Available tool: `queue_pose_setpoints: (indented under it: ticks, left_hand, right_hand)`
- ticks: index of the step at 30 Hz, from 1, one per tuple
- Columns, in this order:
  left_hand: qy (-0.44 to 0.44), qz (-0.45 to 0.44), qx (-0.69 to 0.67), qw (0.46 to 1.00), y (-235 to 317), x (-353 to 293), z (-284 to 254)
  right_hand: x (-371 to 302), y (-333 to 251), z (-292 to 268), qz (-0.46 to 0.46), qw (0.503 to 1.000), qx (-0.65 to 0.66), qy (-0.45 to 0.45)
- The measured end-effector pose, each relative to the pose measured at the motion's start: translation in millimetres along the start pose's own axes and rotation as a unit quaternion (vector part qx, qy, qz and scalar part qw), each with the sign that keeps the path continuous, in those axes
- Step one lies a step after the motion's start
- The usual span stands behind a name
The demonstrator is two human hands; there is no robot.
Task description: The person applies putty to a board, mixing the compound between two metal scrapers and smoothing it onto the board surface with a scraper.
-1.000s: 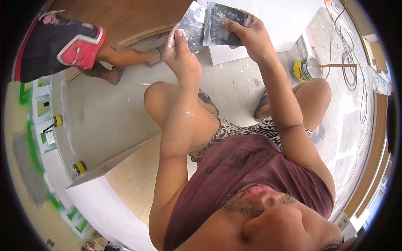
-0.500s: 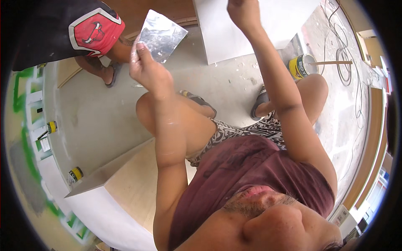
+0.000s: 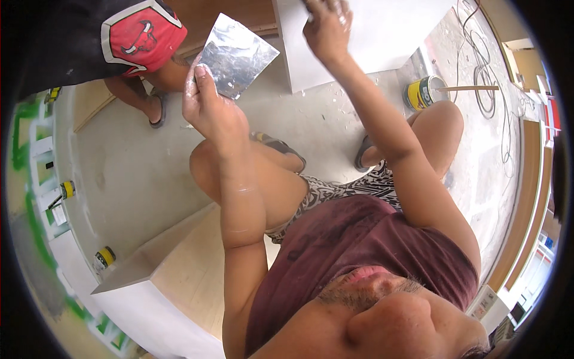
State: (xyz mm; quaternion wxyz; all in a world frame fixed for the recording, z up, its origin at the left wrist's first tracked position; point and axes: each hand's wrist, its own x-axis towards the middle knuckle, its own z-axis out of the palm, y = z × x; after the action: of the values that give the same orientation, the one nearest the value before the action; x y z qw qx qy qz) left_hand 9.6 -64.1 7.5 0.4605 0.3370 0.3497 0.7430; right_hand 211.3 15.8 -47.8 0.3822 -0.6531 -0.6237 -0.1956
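My left hand grips a flat, square, shiny metal plate by its lower left edge, with the thumb across its face. Whitish smears show on the plate and on my fingers. Farther right and higher, my right hand is closed in front of a white panel. Something dark shows at its fingers by the top edge, too cut off to make out. White residue is on these fingers too. Whether the right hand touches the panel I cannot tell.
A yellow and black bucket with a stick across it stands beyond my right knee. Cables lie on the floor at right. A person in black and red shorts is at upper left. A white-sided box stands at lower left, near small cans.
My right hand has moved left and down, bringing more of its fingers into view. The plate in my left hand has shifted slightly right.
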Motion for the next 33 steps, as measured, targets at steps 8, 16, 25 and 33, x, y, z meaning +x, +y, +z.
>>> queue_pose_setpoints:
  ticks: [8, 16, 25, 33]
  left_hand:
    - [0.010, -0.011, -0.016, 1.000, 2.8, 0.9, -3.9]
    - [-0.007, -0.006, -0.040, 0.999, 0.2, 5.2, -3.1]
    - [0.007, -0.037, -0.045, 0.998, 8.5, -1.2, -3.5]
    - [-0.006, -0.044, -0.070, 0.997, 6.0, 1.2, -0.9]
  right_hand:
    - [33.5, -13.8, -4.4, -0.048, 0.998, 0.024, 0.017]
    - [-105.9, 31.2, 67.6, -0.136, 0.981, -0.003, -0.140]
    - [-11.8, 5.9, -8.0, -0.002, 0.994, 0.112, -0.014]
    - [129.2, -29.3, -69.9, -0.061, 0.989, 0.127, 0.040]
